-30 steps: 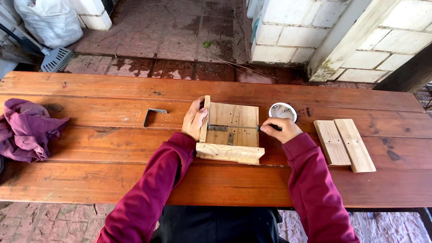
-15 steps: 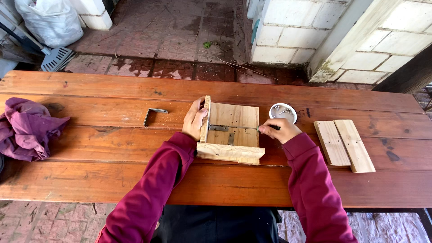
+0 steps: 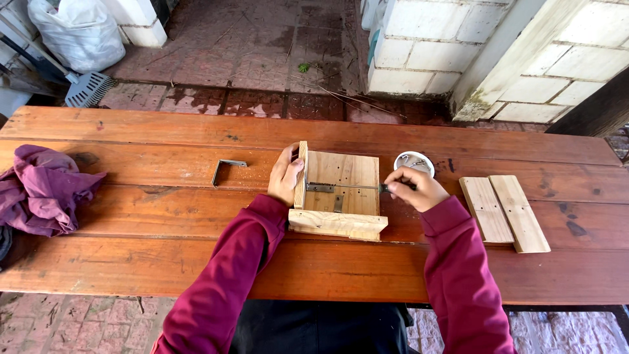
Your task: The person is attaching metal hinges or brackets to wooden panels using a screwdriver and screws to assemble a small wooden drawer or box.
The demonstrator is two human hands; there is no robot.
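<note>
A small pale wooden assembly (image 3: 341,177), a flat board with upright side pieces, lies in the middle of the reddish wooden table (image 3: 164,137). My left hand (image 3: 286,176) grips its upright left side piece. My right hand (image 3: 413,188) holds a thin screwdriver (image 3: 357,187) level across the board, its tip at a metal corner bracket (image 3: 322,188) fixed by the left piece. Both arms wear dark red sleeves.
A small white dish with screws (image 3: 413,161) sits just behind my right hand. Two loose wooden slats (image 3: 503,211) lie to the right. A spare metal bracket (image 3: 224,168) lies left of the assembly, and a purple cloth (image 3: 42,189) at the far left edge.
</note>
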